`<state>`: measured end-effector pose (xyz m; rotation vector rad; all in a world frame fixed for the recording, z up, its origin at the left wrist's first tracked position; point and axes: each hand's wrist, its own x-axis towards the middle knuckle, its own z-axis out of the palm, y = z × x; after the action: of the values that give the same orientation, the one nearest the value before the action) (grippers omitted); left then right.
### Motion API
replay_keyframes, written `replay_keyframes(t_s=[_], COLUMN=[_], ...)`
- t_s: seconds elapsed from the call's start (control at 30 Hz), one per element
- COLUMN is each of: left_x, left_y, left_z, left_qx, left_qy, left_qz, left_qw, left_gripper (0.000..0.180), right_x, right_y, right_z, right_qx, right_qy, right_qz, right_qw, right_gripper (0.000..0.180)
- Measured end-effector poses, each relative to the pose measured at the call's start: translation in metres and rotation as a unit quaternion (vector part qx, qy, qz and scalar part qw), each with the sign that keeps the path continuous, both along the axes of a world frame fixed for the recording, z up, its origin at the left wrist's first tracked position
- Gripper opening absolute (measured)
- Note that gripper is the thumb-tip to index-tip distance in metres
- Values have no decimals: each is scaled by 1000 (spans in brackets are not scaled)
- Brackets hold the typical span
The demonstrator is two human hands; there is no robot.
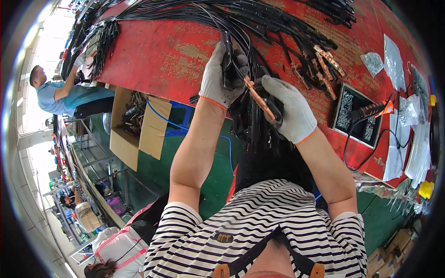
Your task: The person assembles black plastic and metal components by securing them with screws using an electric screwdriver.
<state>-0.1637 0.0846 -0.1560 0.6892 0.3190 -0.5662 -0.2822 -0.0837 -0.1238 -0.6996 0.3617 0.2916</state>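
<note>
Both my hands wear white knitted gloves with orange cuffs. My left hand (218, 81) is closed around a black cable part (227, 58) above the table's near edge. Close by on the right, my right hand (292, 109) grips a copper-coloured clamp piece (260, 100) with dark parts along its underside. The piece slants from beside the left fingers down to the right palm. A bundle of black cables (250, 125) with dark ends hangs over the table edge below both hands. My fingers hide some of what they grip.
Black cables (185, 13) run across the worn red table (153, 51). Several copper-coloured clamps (330, 61) lie to the right, near a screw tray (344, 109) with an orange-and-black corded tool (371, 111) over it. A cardboard box (153, 132) stands left; a co-worker (60, 95) is farther left.
</note>
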Motion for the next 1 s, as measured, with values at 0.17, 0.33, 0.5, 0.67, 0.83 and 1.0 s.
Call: replay_keyframes(t_s=[0.17,0.33,0.5,0.67,0.83,1.0], left_x=[3,-8,-34,-40,-44,-45], left_y=[6,3,-9,-9,-13,-15], left_z=[4,14,29,20,27,25], left_qx=[-85,32,157,168,193,202], left_qy=[44,-20,-52,-35,10,-12], left_qz=[-77,-22,28,35,30,55], left_qw=[992,999,986,985,981,978], left_gripper=[49,43,40,38,37,35], right_x=[6,2,-5,-8,-5,-4], right_y=[3,1,10,13,11,10], right_z=[5,4,2,5,1,-4], right_qx=[-16,-38,-132,-163,-164,-159], right_qy=[17,-21,-9,-14,0,11], right_qz=[7,34,10,19,28,31], right_qw=[1000,998,991,986,986,987], right_gripper=[30,34,34,32,31,30])
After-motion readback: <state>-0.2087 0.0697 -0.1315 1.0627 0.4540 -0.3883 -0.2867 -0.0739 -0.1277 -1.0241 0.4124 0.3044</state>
